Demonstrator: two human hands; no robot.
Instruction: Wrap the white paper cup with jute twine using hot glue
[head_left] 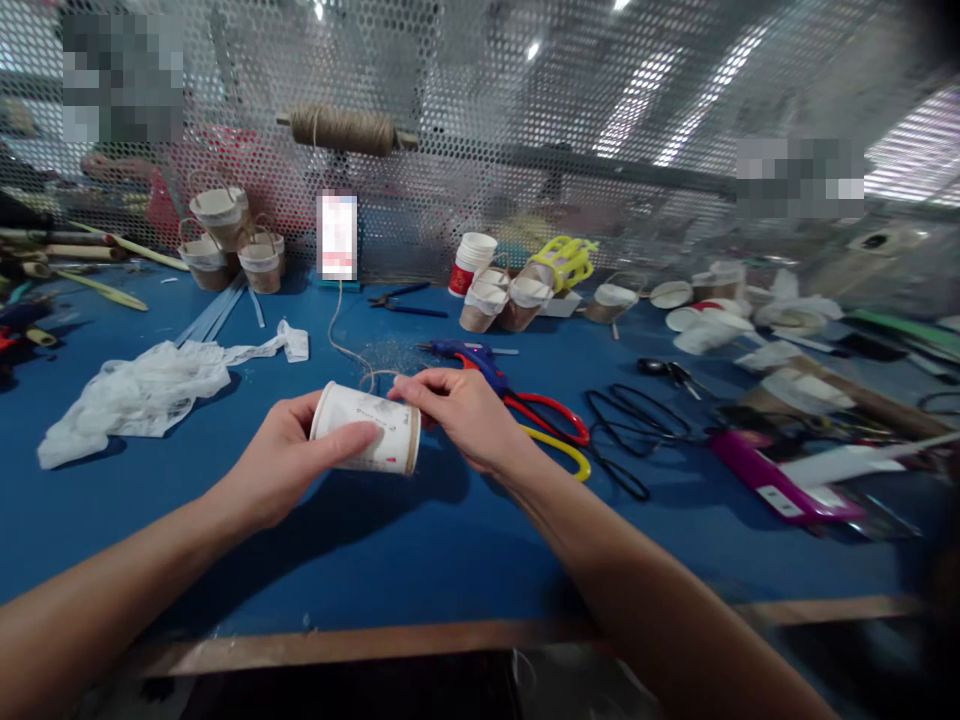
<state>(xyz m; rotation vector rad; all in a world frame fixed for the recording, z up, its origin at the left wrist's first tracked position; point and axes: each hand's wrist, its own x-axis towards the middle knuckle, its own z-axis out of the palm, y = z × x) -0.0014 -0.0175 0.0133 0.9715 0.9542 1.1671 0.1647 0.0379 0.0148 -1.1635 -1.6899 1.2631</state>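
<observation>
My left hand is wrapped round a white printed paper cup, thumb along its side. The cup lies tilted on its side above the table, with its wide rim to the left. A band of brown twine goes round its narrow right end. At that end my right hand pinches the loose twine between thumb and fingers. From there the strand trails back over the table and up past a lit phone toward a twine spool on the mesh.
A blue glue gun and red-and-yellow-handled scissors lie just beyond my right hand. White lace lies left. Several twine-covered cups stand along the mesh panel. A black cable and a purple tool are right.
</observation>
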